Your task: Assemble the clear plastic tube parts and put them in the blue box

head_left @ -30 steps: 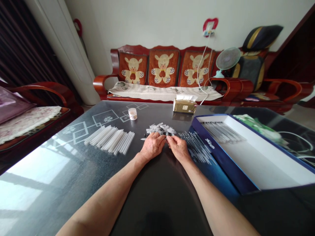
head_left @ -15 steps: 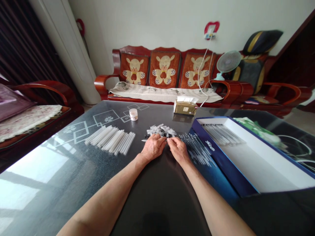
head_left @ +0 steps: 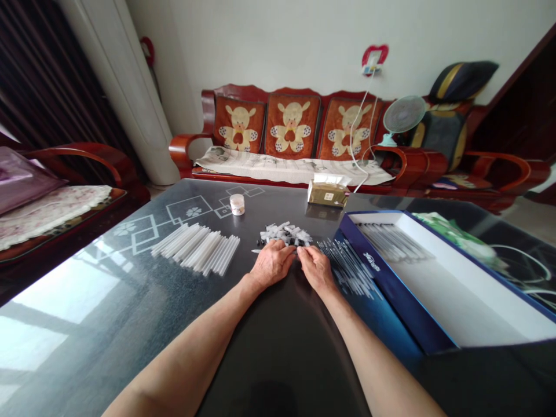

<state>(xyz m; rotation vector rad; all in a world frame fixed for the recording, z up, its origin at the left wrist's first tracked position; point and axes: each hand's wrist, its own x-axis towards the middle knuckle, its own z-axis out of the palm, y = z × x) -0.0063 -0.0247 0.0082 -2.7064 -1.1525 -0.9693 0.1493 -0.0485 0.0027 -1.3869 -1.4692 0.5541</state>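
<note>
My left hand (head_left: pixel 271 264) and my right hand (head_left: pixel 315 267) rest side by side on the dark glass table (head_left: pixel 130 301), fingers curled and meeting at the near edge of a small pile of short white and black plastic parts (head_left: pixel 284 234). A thin white piece (head_left: pixel 255 251) sticks out to the left of my left hand, held in its closed fingers. My right fingers pinch something tiny that I cannot make out. A row of white tubes (head_left: pixel 196 248) lies to the left. Thin clear rods (head_left: pixel 347 263) lie just right of my right hand.
An open blue box (head_left: pixel 391 284) with a white inside stands at right, holding more rods (head_left: pixel 393 240). A small white jar (head_left: pixel 237 204) and a tissue box (head_left: pixel 327 191) sit further back. Behind the table is a red wooden sofa (head_left: pixel 291 124) and a small fan (head_left: pixel 403 116).
Both hands have stayed at the pile, fingers drawn a little closer together. The view has shifted slightly downward.
</note>
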